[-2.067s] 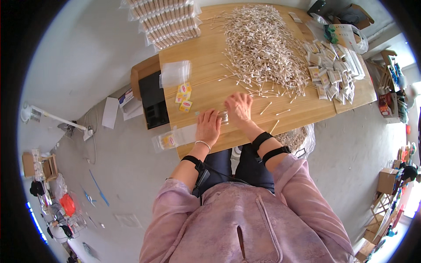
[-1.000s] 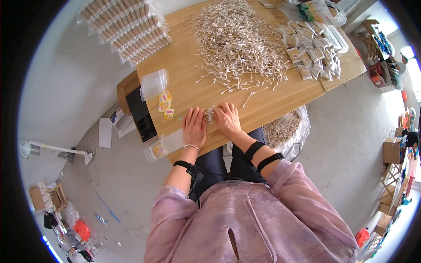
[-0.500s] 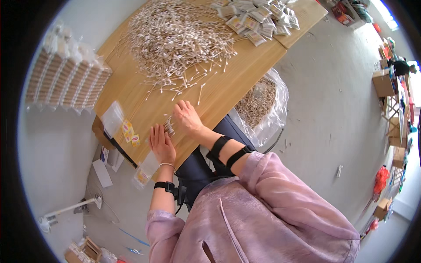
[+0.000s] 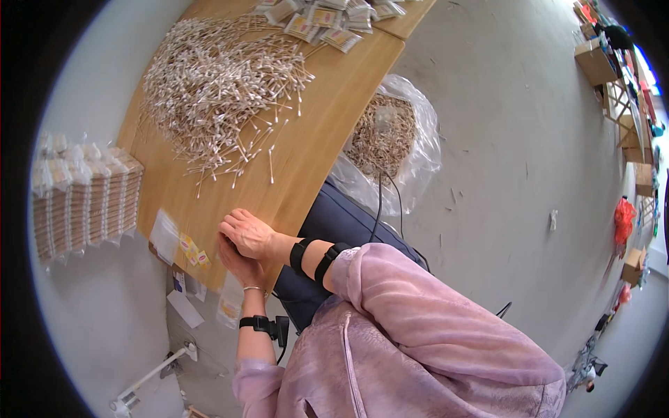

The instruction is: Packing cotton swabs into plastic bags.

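Observation:
Both hands meet near the front edge of the wooden table (image 4: 313,125). My right hand (image 4: 249,234) lies over my left hand (image 4: 238,267), fingers bent and pressed together. The left fingers are mostly covered, and whatever lies between the hands is hidden. Beyond them spreads a large heap of cotton swabs (image 4: 216,90), with a lone cotton swab (image 4: 271,164) nearer to me. Left of my hands are clear plastic bags (image 4: 165,235) and several small yellow-and-white cards (image 4: 191,251). A clear bag with a label (image 4: 230,301) hangs at the edge beside my left wrist.
Filled swab packets (image 4: 324,21) are piled at the table's far end. A tall stack of wrapped swab packs (image 4: 87,209) stands at the left. Right of my legs, a large clear bag (image 4: 424,160) holds loose swabs. Cardboard boxes (image 4: 597,61) line the far right.
My right hand has moved from beside the left hand to on top of it. The small swab bunch seen between them is now out of sight. The whole view has shifted and turned.

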A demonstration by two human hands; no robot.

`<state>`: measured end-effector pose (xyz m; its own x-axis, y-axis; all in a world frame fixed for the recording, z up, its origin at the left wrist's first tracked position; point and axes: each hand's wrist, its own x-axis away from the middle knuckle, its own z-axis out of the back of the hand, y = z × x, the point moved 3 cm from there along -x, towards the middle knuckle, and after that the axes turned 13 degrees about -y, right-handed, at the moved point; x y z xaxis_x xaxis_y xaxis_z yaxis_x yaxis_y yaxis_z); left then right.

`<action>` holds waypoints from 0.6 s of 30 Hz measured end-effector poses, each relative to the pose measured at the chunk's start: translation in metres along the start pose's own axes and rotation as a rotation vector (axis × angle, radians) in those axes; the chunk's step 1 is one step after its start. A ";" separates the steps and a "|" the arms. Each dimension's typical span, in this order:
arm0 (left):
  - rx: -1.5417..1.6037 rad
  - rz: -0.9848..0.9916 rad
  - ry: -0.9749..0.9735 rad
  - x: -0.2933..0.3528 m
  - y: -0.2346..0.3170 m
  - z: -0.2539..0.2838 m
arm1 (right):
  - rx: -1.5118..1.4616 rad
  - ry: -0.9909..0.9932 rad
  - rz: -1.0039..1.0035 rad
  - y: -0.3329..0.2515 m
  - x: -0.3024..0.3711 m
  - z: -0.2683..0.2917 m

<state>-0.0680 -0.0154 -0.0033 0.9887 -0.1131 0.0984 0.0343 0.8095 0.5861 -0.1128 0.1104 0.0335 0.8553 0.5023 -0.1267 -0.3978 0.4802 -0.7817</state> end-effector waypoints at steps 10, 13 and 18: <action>-0.340 -0.077 0.014 -0.005 0.028 -0.003 | -0.243 0.190 0.151 0.013 0.005 0.009; -0.378 -0.161 0.054 -0.014 0.014 0.004 | -0.342 0.176 0.160 0.014 -0.002 0.006; -0.263 -0.041 0.044 -0.001 -0.005 0.006 | -0.553 0.164 -0.008 0.014 -0.005 -0.002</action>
<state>-0.0697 -0.0227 -0.0016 0.9909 -0.1285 0.0406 0.1056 0.9274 0.3588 -0.1220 0.1131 0.0224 0.9154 0.3610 -0.1781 -0.1964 0.0143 -0.9804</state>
